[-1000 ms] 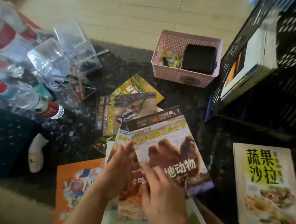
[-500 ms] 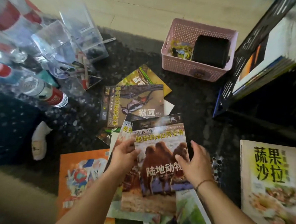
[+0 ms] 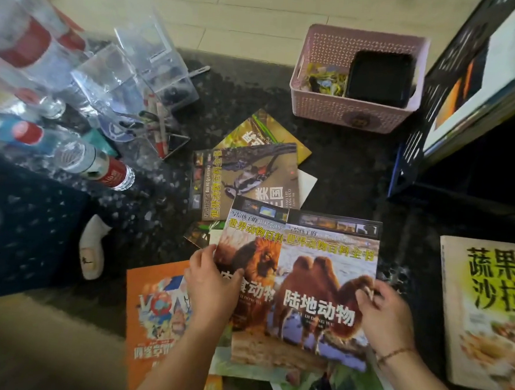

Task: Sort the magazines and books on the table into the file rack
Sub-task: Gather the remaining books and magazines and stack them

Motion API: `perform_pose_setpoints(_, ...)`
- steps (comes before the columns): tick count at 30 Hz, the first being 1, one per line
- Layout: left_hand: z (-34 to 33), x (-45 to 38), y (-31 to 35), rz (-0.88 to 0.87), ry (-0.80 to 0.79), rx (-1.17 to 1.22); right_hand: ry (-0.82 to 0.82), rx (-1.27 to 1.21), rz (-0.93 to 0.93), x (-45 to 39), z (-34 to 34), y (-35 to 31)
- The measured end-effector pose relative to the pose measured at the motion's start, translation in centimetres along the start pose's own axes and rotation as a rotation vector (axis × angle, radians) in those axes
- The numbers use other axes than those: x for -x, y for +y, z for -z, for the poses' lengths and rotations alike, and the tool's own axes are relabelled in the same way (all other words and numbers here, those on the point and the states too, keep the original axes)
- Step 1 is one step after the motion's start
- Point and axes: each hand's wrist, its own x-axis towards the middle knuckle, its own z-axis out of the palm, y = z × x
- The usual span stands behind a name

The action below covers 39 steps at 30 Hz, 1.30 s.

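Observation:
A camel-cover magazine [image 3: 326, 277] lies on top of a pile near the table's front. My right hand [image 3: 384, 317] grips its right edge. A lion-cover magazine [image 3: 252, 255] sits just under it to the left, with my left hand [image 3: 211, 285] holding its left edge. Beneath them lie an orange magazine [image 3: 152, 309] and a green one [image 3: 338, 386]. Farther back rest a bird-cover magazine [image 3: 245, 176] and a yellow-green one [image 3: 263, 135]. A salad cookbook [image 3: 487, 314] lies at the right. The dark file rack [image 3: 437, 94] stands at the back right with several books [image 3: 492, 76] in it.
A pink basket [image 3: 355, 110] holding a black box stands at the back. Water bottles [image 3: 80, 160] and clear plastic organisers [image 3: 129, 96] crowd the left. A white object [image 3: 92, 245] lies by a dark blue box [image 3: 22, 225] at the left.
The camel magazine has slid right off the lion magazine, uncovering its cover. My right hand moved to the camel magazine's right edge; my left hand stayed on the lion magazine's left edge.

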Motion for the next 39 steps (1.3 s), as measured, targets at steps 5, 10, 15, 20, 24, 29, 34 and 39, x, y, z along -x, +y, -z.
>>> perform_pose_setpoints(5, -0.6, 0.6, 0.9, 0.085, -0.021, -0.073, -0.005, 0.157, 0.117, 0.6, -2.6, -2.1)
perform_pose_setpoints(10, -1.4, 2.0, 2.3, 0.216, -0.066, 0.056, -0.043, 0.230, 0.084, 0.7, -4.6, -3.5)
perform_pose_setpoints(15, -1.7, 3.4, 1.4, 0.091, -0.113, 0.032, 0.045, 0.073, 0.156, 0.5, -3.4, -3.0)
perform_pose_setpoints(20, -1.8, 4.2, -0.4, -0.057, -0.095, -0.066, 0.241, 0.036, 0.227, -0.6, 2.0, -1.0)
perform_pose_setpoints(24, -2.5, 5.2, -0.5, -0.150, -0.109, -0.130, 0.298, -0.008, 0.185, -0.8, 4.5, -0.5)
perform_pose_setpoints(29, -3.6, 7.5, 0.7, -0.272, -0.211, 0.169, 0.185, -0.143, 0.205, -0.1, 6.5, -0.2)
perform_pose_setpoints(34, -2.2, 7.3, 2.6, 0.038, -0.787, 0.887, -0.083, -0.418, 0.225, 0.8, 7.5, -0.3)
perform_pose_setpoints(39, -0.4, 6.1, 2.3, 0.108, -0.937, 1.065, -0.160, -0.333, 0.233, 1.3, 4.4, -2.4)
